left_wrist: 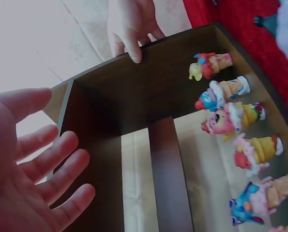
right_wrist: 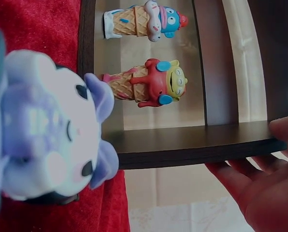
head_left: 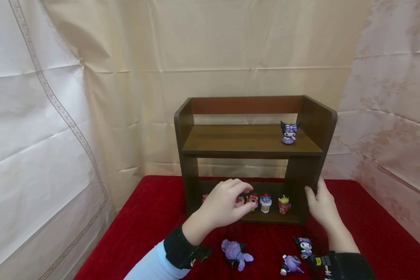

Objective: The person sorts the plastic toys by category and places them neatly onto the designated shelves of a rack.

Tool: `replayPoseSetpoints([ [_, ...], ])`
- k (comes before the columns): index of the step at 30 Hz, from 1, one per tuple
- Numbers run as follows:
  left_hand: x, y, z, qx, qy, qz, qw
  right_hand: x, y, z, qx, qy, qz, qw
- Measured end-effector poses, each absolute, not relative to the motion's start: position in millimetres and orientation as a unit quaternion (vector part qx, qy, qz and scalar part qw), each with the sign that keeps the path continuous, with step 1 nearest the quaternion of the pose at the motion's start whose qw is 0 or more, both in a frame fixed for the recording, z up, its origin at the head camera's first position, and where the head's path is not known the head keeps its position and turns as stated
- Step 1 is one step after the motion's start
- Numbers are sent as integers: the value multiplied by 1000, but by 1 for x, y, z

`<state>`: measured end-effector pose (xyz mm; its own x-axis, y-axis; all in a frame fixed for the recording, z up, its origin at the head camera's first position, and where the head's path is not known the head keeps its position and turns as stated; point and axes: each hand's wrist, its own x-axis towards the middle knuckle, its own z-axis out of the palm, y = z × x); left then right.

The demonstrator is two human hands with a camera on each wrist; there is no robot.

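My left hand point(head_left: 224, 204) hovers before the lower compartment of a dark brown wooden shelf point(head_left: 231, 138). Its fingers are loosely bent, and nothing is held in the left wrist view. My right hand point(head_left: 323, 208) grips the shelf's right side panel, thumb on the inner side and fingers outside. Ice-cream-cone figurines stand in a row below, among them a red one with a green alien head point(right_wrist: 158, 83), a blue-headed one point(head_left: 265, 203) and a pink one point(left_wrist: 226, 120). The left hand partly hides the row in the head view. A black-and-purple figurine point(head_left: 289, 133) stands on the upper board, toward the right.
On the red cloth point(head_left: 154, 217) before the shelf lie a fuzzy purple figure point(head_left: 236, 253), a purple-and-white figurine point(head_left: 291, 264) and a black-hooded one point(head_left: 304, 247) by the right wrist. Beige curtain point(head_left: 231, 42) hangs behind.
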<state>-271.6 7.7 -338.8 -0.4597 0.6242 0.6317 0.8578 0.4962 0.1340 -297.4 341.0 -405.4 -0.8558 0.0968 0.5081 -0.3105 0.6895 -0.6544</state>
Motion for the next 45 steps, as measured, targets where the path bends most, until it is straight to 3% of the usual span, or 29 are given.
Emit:
replayPoseSetpoints([
  [9, -264, -13, -362, -477, -837, -144, 226, -297, 340, -406, 57, -879, 388, 272],
  [24, -259, -28, -386, -473, -874, -103, 32, -296, 340, -407, 60, -880, 386, 271],
  [45, -258, -29, -397, -431, -894, -101, -75, -299, 341, -407, 64, -882, 385, 265],
])
